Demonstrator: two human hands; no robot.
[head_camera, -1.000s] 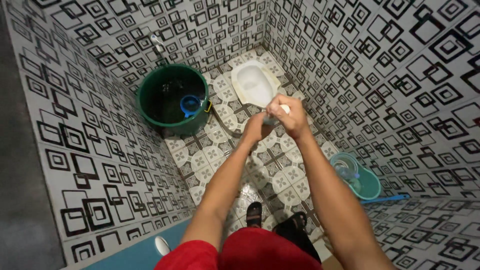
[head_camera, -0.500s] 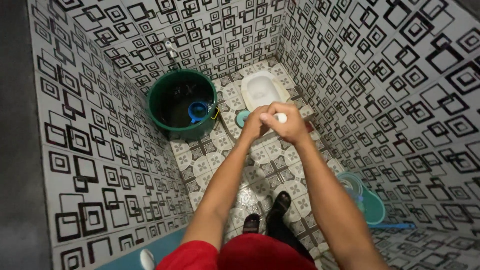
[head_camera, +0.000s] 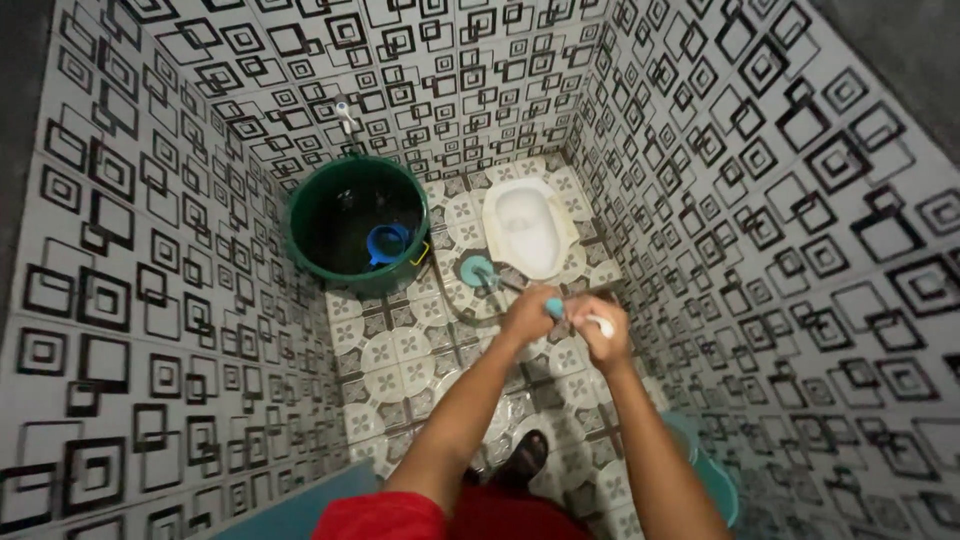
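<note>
Tiled washroom, black-square walls, patterned floor (head_camera: 400, 350). Nearest, we log our left hand (head_camera: 527, 315) and right hand (head_camera: 604, 333), both closed around a teal-and-white brush handle (head_camera: 556, 307). Its teal brush head (head_camera: 476, 269) rests on the floor beside the squat toilet (head_camera: 527, 228). Farther left: green bucket (head_camera: 357, 222), blue scoop (head_camera: 387, 243) inside.

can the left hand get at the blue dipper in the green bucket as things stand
Probably not without letting go: the left hand is wrapped around the brush handle. The floor toward the green bucket and blue dipper looks open, though it lies farther off.
</note>
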